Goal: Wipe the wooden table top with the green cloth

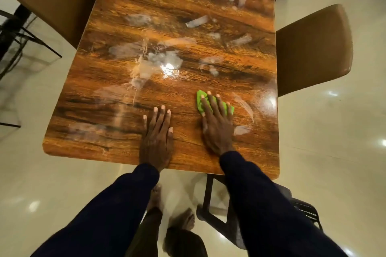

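Plenty of white smears (158, 62) to clear on this desk (104, 142), mostly from the centre up toward 12 o'clock. My right hand (217, 127) is flat, fingers straight, pressing the green cloth (199, 104) down around 5 o'clock. My left hand (157, 133) rests open at 6, bracing me. I'd say keep the pressure even and overlap long strokes. The cloth's small, bright and bunched under my fingers.

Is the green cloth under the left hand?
No, the green cloth lies under the flat right hand; the left hand presses bare table top.
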